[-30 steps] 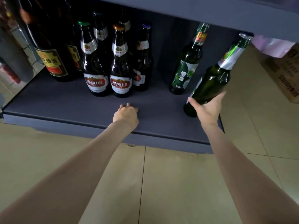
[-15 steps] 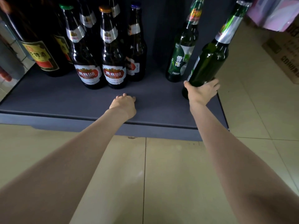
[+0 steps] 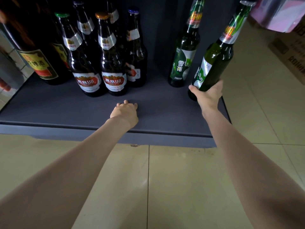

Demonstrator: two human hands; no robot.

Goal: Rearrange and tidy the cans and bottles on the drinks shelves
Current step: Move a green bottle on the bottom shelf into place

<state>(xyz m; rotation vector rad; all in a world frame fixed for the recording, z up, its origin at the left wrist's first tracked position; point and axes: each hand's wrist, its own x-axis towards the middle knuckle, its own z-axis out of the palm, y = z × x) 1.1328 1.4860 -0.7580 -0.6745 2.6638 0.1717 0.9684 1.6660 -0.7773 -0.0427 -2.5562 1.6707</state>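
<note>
- Shelf (image 3: pixel 49 106): a dark grey board low over the tiled floor (image 3: pixel 181 187), carrying glass bottles; its front lip runs across the view just beyond both forearms.
- Right hand (image 3: pixel 208 95): grasps the tilted green bottle (image 3: pixel 216 61) low on its body, thumb on the near-left side and fingers wrapped behind the glass. The bottle leans with its neck up and to the right, silver foil round the neck, and its base sits at the shelf's right front corner; whether the base touches the shelf I cannot tell.
- Left hand (image 3: pixel 125 111): holds nothing. It rests knuckles-up on the bare shelf near the front middle, fingers curled under loosely, just in front of the brown bottles.
- Upright green bottle (image 3: pixel 183 63): stands just left of the held one, further back, with a green and white label; the two are close but apart.
- Brown bottles: two stand side by side at the front, the left brown bottle (image 3: pixel 82 66) with a green cap and the right brown bottle (image 3: pixel 112 63) with a gold cap, both with red and white labels. A blue-capped bottle (image 3: pixel 136 55) stands behind and right of them, and more necks show behind.
- Large dark bottle (image 3: pixel 38 52): at the far left, with a yellow and red label.
- Cardboard box (image 3: pixel 290 53): on the floor to the right of the shelf.
</note>
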